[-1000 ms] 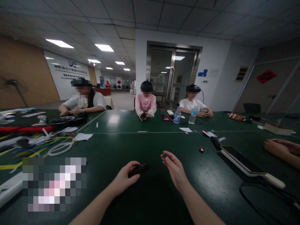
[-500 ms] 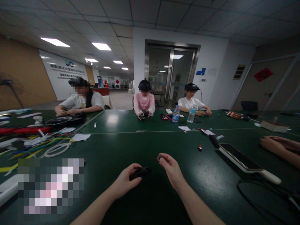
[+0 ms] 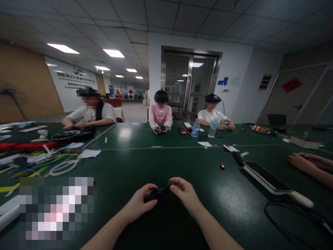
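Observation:
Just above the dark green table point(image 3: 135, 166), my left hand point(image 3: 142, 203) grips a small black object point(image 3: 159, 192) between thumb and fingers; its kind is not clear. To its right, my right hand point(image 3: 186, 192) pinches a tiny dark grey piece point(image 3: 170, 182) between thumb and fingertips. The piece is close to the black object's right end, and a narrow gap shows between them. Both hands are closed on what they hold.
A phone on a white holder point(image 3: 270, 177) and a black cable point(image 3: 273, 215) lie to the right. Near them is a small red object point(image 3: 222, 166). Coiled cables point(image 3: 63, 166) spread at left. Another person's hands point(image 3: 307, 161) rest at far right; several people sit opposite.
My right hand has moved left and slightly down, bringing the tiny piece nearer the black object. My left hand has stayed almost in place, still holding the black object.

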Demonstrator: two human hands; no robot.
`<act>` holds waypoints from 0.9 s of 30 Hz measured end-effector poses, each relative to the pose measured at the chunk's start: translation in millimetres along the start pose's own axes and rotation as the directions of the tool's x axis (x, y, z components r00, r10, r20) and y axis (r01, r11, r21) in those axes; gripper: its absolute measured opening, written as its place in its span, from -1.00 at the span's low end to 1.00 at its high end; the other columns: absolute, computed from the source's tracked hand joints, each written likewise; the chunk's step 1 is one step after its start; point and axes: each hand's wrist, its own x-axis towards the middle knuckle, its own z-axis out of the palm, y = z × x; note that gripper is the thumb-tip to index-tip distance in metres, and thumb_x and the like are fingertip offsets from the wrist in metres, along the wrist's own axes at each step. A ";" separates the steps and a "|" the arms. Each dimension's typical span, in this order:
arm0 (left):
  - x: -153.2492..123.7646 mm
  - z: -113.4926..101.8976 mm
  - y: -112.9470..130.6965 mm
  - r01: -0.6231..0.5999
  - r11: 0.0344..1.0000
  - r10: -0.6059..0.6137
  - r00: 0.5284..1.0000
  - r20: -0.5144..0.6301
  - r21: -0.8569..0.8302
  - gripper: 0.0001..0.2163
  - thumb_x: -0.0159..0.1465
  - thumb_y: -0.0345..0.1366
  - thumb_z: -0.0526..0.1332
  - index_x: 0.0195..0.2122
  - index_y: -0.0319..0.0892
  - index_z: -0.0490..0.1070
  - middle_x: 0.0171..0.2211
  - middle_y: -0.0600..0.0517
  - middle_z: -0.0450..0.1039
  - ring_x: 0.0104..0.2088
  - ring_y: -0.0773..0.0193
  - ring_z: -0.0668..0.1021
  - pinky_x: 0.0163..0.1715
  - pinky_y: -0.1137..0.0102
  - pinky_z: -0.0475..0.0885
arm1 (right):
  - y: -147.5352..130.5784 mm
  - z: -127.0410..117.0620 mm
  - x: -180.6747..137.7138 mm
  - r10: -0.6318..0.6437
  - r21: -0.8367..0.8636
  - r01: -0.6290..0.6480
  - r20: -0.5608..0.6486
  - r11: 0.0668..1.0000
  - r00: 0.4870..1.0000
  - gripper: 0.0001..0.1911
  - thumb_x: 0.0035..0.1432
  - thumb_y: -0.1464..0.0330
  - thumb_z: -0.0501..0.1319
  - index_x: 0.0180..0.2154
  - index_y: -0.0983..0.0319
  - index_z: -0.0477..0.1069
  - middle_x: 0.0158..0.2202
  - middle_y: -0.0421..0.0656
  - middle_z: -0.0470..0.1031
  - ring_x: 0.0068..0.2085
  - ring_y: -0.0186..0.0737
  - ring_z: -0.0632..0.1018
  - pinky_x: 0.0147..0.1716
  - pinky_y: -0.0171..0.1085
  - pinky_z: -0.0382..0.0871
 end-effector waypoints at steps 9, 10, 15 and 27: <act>-0.4 -0.6 0.5 -0.006 1.000 0.006 1.000 0.004 -0.006 -0.69 0.10 -0.34 0.17 -0.10 -0.17 0.23 -0.33 0.06 0.44 -0.31 0.26 0.50 -0.31 0.36 0.38 | -8.8 15.9 -11.3 -0.097 -0.348 0.147 0.156 0.926 0.983 -0.79 0.00 0.36 0.22 -0.24 0.11 0.43 -0.07 -0.17 0.36 0.00 -0.15 0.36 0.01 -0.13 0.18; -0.4 -0.6 0.4 -0.005 1.000 0.005 1.000 0.007 -0.008 -0.69 0.10 -0.34 0.17 -0.11 -0.16 0.23 -0.32 0.06 0.44 -0.31 0.27 0.50 -0.30 0.37 0.38 | -9.3 17.1 -12.2 -0.076 -0.397 0.141 0.174 0.907 0.982 -0.79 -0.01 0.38 0.22 -0.24 0.10 0.43 -0.07 -0.18 0.35 0.00 -0.15 0.35 0.01 -0.12 0.17; 0.4 0.4 -0.5 -0.004 0.999 0.005 1.000 0.027 -0.047 -0.70 0.10 -0.35 0.18 -0.12 -0.17 0.23 -0.32 0.07 0.44 -0.30 0.29 0.49 -0.30 0.40 0.36 | -11.7 17.7 -14.1 -0.041 -0.474 0.149 0.229 0.868 0.973 -0.80 0.00 0.39 0.21 -0.25 0.07 0.42 -0.09 -0.21 0.38 -0.03 -0.15 0.38 -0.01 -0.12 0.21; 5.0 -5.4 -7.6 0.017 0.990 -0.017 1.000 0.000 -0.139 -0.70 0.09 -0.24 0.22 -0.15 -0.18 0.28 -0.39 0.10 0.40 -0.36 0.29 0.45 -0.35 0.41 0.30 | -2.9 15.7 -9.5 -0.158 -0.401 0.251 0.249 0.881 0.955 -0.77 0.07 0.42 0.16 -0.19 0.11 0.42 -0.11 -0.18 0.41 -0.04 -0.18 0.42 0.00 -0.15 0.24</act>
